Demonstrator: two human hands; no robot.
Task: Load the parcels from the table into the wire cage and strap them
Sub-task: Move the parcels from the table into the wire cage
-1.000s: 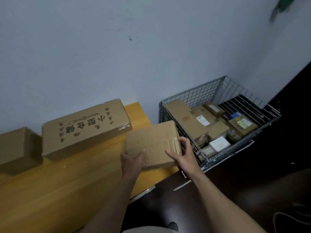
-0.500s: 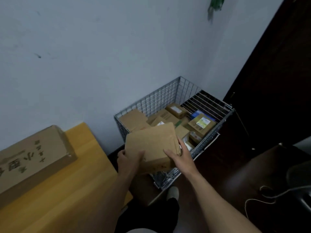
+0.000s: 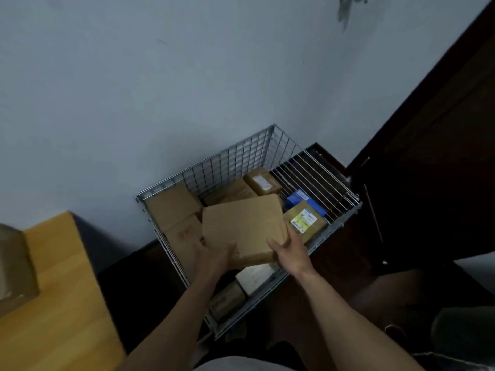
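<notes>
I hold a flat brown cardboard parcel [image 3: 242, 226] over the middle of the wire cage [image 3: 241, 151]. My left hand [image 3: 214, 257] grips its near left corner and my right hand [image 3: 290, 250] grips its near right corner. The cage stands on the floor against the wall and holds several parcels: brown boxes at the left [image 3: 171, 207], a labelled brown box at the back [image 3: 261, 181], a box with a yellow-green label [image 3: 305, 222], a blue item [image 3: 300, 198] and a white packet [image 3: 254, 278] near the front. The held parcel hides the cage's middle.
The wooden table [image 3: 61, 290] is at the lower left with a large cardboard box [image 3: 13, 271] at its left edge. A dark door or cabinet [image 3: 428, 170] stands to the right of the cage. The floor is dark.
I have carried the parcel off the table edge and out over the cage. My view has swung right, so the table and its large box have slid to the left.
</notes>
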